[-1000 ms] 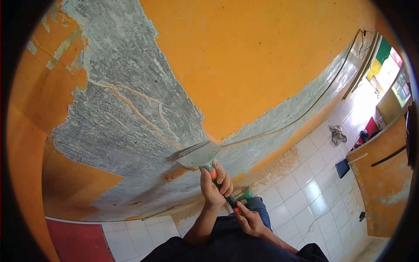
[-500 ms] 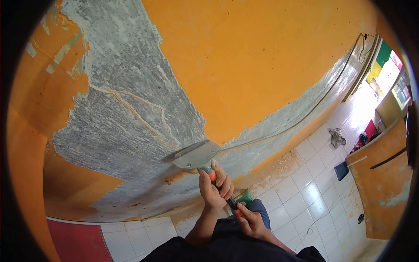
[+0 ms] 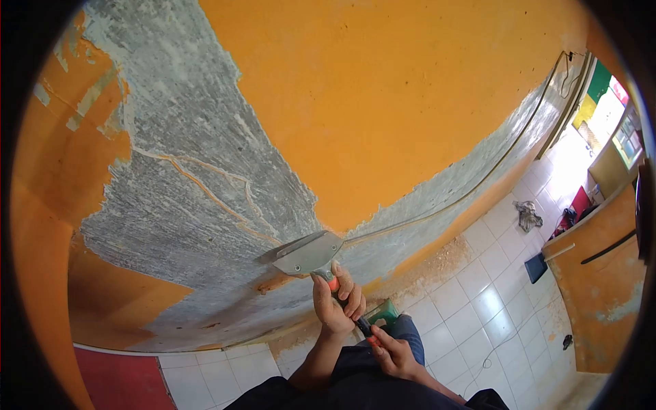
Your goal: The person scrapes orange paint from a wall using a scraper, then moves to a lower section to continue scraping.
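Note:
A wide-bladed wall scraper (image 3: pixel 309 253) lies with its metal blade against the wall, at the lower corner of the orange paint (image 3: pixel 403 102). My left hand (image 3: pixel 335 305) is closed round the black and red handle, close below the blade. Farther down, my right hand (image 3: pixel 395 354) grips the handle's lower end. Around the blade the wall is bare grey plaster (image 3: pixel 198 137) with ragged paint edges. A thin crack-like line (image 3: pixel 208 193) with orange in it runs down the plaster towards the blade.
A cable (image 3: pixel 471 193) runs along the wall to the right. Paint debris (image 3: pixel 437 263) lies on the white tiles (image 3: pixel 465 321) at the wall's foot. A green object (image 3: pixel 384 313) is beside my leg. A crumpled bag (image 3: pixel 527 216) and a dark dustpan-like object (image 3: pixel 536 268) lie farther right.
The view has shifted slightly, so the wall and scraper appear a little lower. Both hands keep the same hold, and the blade stays near the same paint corner.

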The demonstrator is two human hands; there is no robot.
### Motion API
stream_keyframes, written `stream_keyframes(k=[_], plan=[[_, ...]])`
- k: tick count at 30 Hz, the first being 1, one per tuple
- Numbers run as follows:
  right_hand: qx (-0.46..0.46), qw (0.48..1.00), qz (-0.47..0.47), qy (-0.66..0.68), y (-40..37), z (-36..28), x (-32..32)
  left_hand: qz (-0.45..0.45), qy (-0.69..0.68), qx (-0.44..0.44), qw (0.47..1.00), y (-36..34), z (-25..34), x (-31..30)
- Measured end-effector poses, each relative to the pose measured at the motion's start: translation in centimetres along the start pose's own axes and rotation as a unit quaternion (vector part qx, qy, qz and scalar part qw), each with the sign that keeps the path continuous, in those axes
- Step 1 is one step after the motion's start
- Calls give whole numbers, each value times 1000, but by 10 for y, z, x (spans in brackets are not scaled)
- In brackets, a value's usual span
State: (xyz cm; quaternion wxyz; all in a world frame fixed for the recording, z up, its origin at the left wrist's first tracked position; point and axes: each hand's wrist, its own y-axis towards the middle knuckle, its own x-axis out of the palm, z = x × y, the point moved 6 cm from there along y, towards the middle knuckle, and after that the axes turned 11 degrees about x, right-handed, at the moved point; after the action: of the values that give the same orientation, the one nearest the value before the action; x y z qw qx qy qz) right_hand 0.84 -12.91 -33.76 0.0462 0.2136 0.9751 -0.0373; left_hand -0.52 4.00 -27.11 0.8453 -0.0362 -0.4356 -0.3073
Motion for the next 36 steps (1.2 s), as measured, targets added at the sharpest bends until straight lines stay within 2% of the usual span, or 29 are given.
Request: stream_keyframes(k=[3,4,6,9,13,15,19,21,22,24,27,30,33,34,36], plan=[[67,998,-17,4,0,10,3,8,-1,-4,1000,-4,-3,-7],[64,998,-16,2,2,10,3,6,1,-1,1000,-3,-4,-7],[-10,1000,5,16,2,3,2,4,-2,-1,1000,0,-3,-2],[25,1000,-2,0,1,11,2,9,7,-7,1000,-3,-6,-6],[0,1000,10,9,4,8,3,5,12,-8,1000,-1,-3,0],[41,999,-6,22,5,10,1,5,17,-6,1000,-2,-4,-4],[-18,1000,20,-3,7,3,0,14,11,-2,1000,0,0,0],[64,998,-16,-11,7,10,0,20,16,-5,1000,-3,-2,-5],[61,998,-15,-13,8,10,1,19,17,-2,1000,0,-4,-5],[-20,999,26,-2,7,5,2,15,16,0,1000,1,-1,-3],[13,1000,-10,-3,10,-2,-4,6,9,-1,1000,4,2,3],[9,1000,7,-10,8,-2,-3,7,17,4,1000,0,1,6],[-49,999,15,-11,9,-14,-6,17,25,6,1000,7,8,14],[-44,999,15,-10,7,-14,-7,16,15,11,1000,7,11,18],[51,998,-39,-10,11,-4,-7,25,0,5,1000,2,3,9]])
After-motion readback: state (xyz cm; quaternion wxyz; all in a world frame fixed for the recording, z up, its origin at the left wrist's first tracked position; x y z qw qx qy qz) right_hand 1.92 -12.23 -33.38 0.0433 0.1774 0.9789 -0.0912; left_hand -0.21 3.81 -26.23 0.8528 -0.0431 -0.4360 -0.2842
